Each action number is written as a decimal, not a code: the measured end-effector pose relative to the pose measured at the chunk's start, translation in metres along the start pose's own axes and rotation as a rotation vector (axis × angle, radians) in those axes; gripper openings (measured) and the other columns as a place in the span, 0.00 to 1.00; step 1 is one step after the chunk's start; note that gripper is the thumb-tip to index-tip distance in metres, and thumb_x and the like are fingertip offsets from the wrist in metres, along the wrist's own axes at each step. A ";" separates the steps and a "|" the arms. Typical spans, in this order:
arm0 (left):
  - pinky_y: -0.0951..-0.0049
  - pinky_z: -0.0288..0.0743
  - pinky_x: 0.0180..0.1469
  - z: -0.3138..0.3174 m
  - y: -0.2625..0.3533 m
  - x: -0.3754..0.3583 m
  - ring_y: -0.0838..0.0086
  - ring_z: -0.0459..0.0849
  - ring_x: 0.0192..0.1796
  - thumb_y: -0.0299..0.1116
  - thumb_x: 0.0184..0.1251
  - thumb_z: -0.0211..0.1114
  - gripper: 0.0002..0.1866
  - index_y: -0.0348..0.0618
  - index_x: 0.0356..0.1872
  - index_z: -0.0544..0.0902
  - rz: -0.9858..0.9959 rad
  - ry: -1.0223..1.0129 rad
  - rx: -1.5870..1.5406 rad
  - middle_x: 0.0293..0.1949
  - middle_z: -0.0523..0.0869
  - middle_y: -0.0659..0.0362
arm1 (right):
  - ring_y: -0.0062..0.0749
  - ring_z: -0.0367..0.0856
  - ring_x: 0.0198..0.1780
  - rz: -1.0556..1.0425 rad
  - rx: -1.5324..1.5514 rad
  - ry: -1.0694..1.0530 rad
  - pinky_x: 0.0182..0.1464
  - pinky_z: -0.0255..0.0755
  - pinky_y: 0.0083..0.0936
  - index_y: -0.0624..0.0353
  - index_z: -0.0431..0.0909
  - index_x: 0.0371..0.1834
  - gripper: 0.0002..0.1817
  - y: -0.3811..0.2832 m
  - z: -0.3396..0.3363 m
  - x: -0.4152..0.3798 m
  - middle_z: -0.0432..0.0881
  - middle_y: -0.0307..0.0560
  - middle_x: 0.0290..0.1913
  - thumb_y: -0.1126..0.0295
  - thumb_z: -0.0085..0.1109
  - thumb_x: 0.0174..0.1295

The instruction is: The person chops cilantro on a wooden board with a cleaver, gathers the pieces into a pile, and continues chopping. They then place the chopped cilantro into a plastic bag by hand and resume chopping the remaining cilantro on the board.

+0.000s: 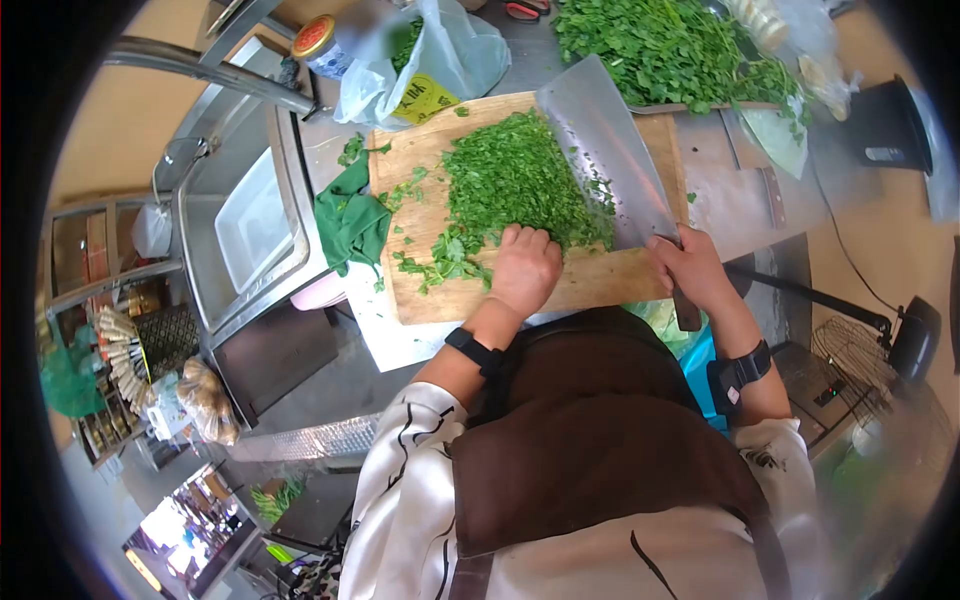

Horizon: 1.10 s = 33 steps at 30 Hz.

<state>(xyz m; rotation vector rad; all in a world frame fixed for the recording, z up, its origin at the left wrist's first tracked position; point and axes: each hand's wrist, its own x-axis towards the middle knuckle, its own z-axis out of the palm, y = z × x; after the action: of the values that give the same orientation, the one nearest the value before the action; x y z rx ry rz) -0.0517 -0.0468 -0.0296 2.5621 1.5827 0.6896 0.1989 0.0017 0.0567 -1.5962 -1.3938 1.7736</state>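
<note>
Green chopped herbs (510, 170): lay heaped mid-board, fine at the far side, coarser and leafier toward the near left.
Cutting board (600, 283): pale, grained wood, rectangular, set close before the body, probably so both hands could reach it.
Cleaver (610, 140): its broad grey metal blade, flecked with green, lay along the heap's right side; whether leaves sat beneath it, I could not tell.
Right hand (692, 268): wrapped around the cleaver's dark handle at the near right, close to the blade, likely for control.
Left hand (528, 272): fingers curled narrow on the heap's near edge, seemingly steadying loose leaves; I could not tell whether it gripped any.
Green cloth (352, 218): soft, crumpled, bunched at the board's left edge, perhaps for wiping.
Leafy bunches (650, 50): uncut, piled far right, perhaps kept apart from the cut heap.
Plastic bag (465, 55): thin, translucent, wrinkled, beyond the board's far left.
</note>
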 end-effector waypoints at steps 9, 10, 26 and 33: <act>0.62 0.68 0.50 -0.080 -0.032 -0.041 0.62 0.81 0.36 0.28 0.55 0.72 0.04 0.46 0.26 0.84 -0.547 0.142 -0.010 0.27 0.82 0.58 | 0.19 0.68 0.15 0.016 0.064 0.007 0.19 0.64 0.22 0.62 0.71 0.29 0.11 -0.014 -0.003 -0.001 0.71 0.37 0.17 0.68 0.57 0.69; 0.62 0.69 0.51 -0.085 -0.044 -0.048 0.61 0.81 0.38 0.27 0.55 0.71 0.03 0.44 0.29 0.84 -0.609 0.151 -0.039 0.30 0.83 0.57 | 0.19 0.68 0.15 0.022 0.071 0.008 0.19 0.64 0.21 0.62 0.71 0.29 0.11 -0.016 -0.001 -0.001 0.71 0.37 0.17 0.68 0.57 0.69; 0.57 0.75 0.53 -0.056 -0.142 -0.023 0.52 0.79 0.50 0.28 0.64 0.62 0.11 0.41 0.47 0.82 -0.629 -0.058 -0.035 0.47 0.82 0.50 | 0.55 0.79 0.29 -0.211 -0.517 -0.048 0.34 0.72 0.41 0.67 0.77 0.33 0.16 -0.015 0.053 -0.017 0.79 0.61 0.26 0.62 0.58 0.66; 0.57 0.72 0.52 -0.074 -0.083 -0.049 0.52 0.77 0.49 0.29 0.56 0.71 0.11 0.39 0.37 0.80 -0.511 0.206 -0.115 0.43 0.80 0.50 | 0.62 0.78 0.32 -0.224 -0.759 -0.058 0.36 0.70 0.48 0.65 0.74 0.30 0.16 -0.007 0.072 0.004 0.79 0.62 0.27 0.61 0.55 0.67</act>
<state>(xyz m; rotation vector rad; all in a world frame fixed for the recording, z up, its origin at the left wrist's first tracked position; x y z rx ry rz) -0.1687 -0.0631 -0.0028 1.9275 2.0720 0.9630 0.1307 -0.0219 0.0511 -1.6172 -2.3514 1.2227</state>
